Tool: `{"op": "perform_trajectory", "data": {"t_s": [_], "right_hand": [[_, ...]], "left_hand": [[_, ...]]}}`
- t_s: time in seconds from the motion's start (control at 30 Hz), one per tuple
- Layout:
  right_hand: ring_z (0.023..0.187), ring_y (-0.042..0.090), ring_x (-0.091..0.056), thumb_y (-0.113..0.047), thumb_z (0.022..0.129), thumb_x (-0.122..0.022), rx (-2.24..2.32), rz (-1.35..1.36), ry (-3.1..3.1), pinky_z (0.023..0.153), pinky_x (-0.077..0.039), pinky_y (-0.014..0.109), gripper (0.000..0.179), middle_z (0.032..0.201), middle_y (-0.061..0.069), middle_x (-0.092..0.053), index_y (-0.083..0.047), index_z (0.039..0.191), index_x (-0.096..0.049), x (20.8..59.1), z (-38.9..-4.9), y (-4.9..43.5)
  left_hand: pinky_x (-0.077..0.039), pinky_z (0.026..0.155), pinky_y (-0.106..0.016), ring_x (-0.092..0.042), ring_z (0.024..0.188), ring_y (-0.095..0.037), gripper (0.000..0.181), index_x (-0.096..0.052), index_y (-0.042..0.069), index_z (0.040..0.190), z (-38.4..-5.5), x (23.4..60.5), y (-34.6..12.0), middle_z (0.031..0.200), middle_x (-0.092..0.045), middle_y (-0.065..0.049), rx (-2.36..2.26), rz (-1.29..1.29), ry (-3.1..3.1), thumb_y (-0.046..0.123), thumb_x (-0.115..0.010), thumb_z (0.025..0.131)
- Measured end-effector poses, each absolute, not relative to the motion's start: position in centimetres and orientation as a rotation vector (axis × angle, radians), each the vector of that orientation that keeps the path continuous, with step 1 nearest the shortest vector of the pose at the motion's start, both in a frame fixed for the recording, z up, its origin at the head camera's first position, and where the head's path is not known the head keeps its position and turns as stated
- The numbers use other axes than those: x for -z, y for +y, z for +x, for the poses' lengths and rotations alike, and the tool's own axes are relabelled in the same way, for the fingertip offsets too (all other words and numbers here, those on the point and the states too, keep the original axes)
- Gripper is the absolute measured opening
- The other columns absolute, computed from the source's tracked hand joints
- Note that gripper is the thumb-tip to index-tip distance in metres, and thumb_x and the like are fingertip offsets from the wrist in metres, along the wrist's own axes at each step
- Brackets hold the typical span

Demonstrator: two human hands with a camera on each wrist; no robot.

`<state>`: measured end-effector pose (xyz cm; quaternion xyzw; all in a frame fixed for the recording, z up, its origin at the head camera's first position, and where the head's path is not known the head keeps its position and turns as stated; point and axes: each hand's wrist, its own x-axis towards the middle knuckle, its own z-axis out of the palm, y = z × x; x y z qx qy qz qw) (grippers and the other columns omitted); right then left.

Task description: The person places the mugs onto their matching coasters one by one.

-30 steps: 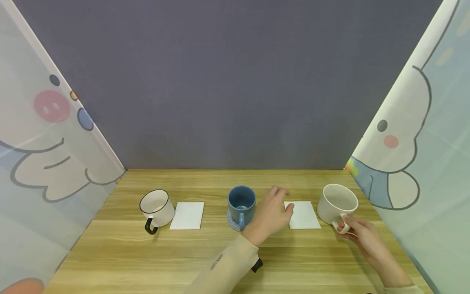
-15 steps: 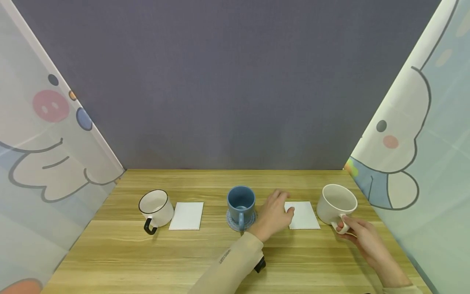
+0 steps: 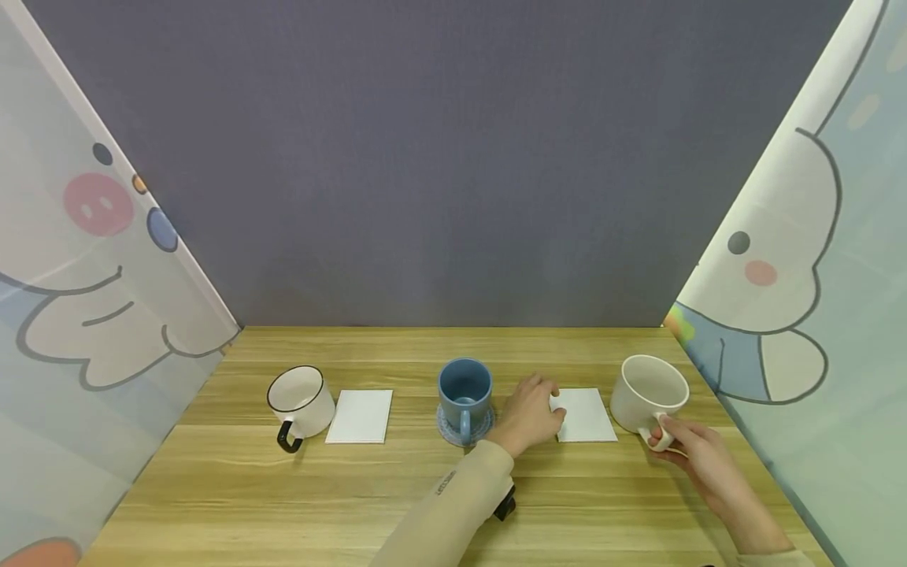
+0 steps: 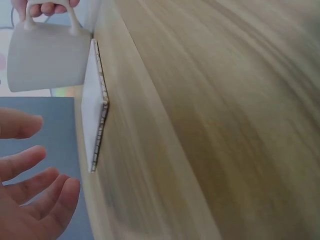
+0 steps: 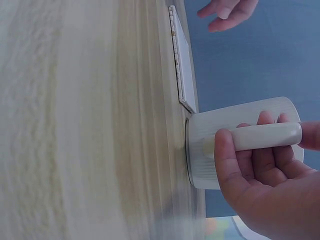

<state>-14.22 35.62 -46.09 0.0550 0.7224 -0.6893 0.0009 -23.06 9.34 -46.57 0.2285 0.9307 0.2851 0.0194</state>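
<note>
Currently the white ribbed mug [image 3: 641,403] stands upright at lower right of the head frame, seemingly on the wood surface [image 3: 340,504], just R of the white square coaster [image 3: 586,416]. R hand's [image 3: 701,463] fingers grip its handle [image 5: 265,137]; L hand [image 3: 530,413], lower ctr-right, has fingers loosely bent, nothing in them. Mug's prob. ceramic: stiff, fairly heavy, slick-ish, chippable; handle's best hold. Vs. 1 s ago: L fingertips slightly lower, sleeve [image 3: 460,504] further R; mug & R hand approx. same.
</note>
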Motion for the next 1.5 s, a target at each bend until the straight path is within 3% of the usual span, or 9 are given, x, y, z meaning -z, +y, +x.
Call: {"op": "perform_trajectory", "data": {"t_s": [0.23,0.43,0.87,1.5], "right_hand": [[0.082,0.013,-0.065,-0.017,0.109,-0.05,2.162,0.185,2.276,0.074,-0.06,0.031,0.038,0.085,0.003,-0.065,0.015,0.095,-0.066,46.1,-14.2,35.6],[0.081,0.013,-0.065,-0.016,0.108,-0.05,2.181,0.177,2.278,0.074,-0.06,0.032,0.038,0.085,0.003,-0.065,0.015,0.095,-0.065,46.1,-14.2,35.6],[0.081,0.013,-0.065,-0.016,0.108,-0.05,2.18,0.184,2.28,0.075,-0.06,0.031,0.039,0.085,0.004,-0.065,0.017,0.095,-0.065,46.0,-14.2,35.4],[0.08,0.012,-0.064,-0.02,0.108,-0.051,2.177,0.248,2.29,0.073,-0.058,0.029,0.035,0.084,0.002,-0.066,0.009,0.096,-0.066,45.9,-14.1,35.0]], "left_hand": [[-0.053,0.086,-0.034,-0.058,0.111,-0.017,0.028,-0.069,0.017,0.117,-23.4,47.6,9.6,0.114,-0.062,0.007,-0.764,0.695,2.872,0.031,-0.072,0.094],[-0.054,0.087,-0.038,-0.058,0.117,-0.018,0.029,-0.071,0.019,0.119,-23.6,48.1,10.0,0.122,-0.063,0.007,-0.651,0.702,2.898,0.028,-0.074,0.091],[-0.054,0.082,-0.032,-0.057,0.111,-0.014,0.036,-0.071,0.022,0.121,-24.0,48.4,10.1,0.125,-0.063,0.009,-0.495,0.763,2.934,0.033,-0.079,0.087],[-0.053,0.082,-0.03,-0.057,0.105,-0.013,0.029,-0.073,0.019,0.114,-24.1,47.6,10.2,0.112,-0.063,0.009,-0.412,0.774,2.898,0.031,-0.079,0.087]]}}
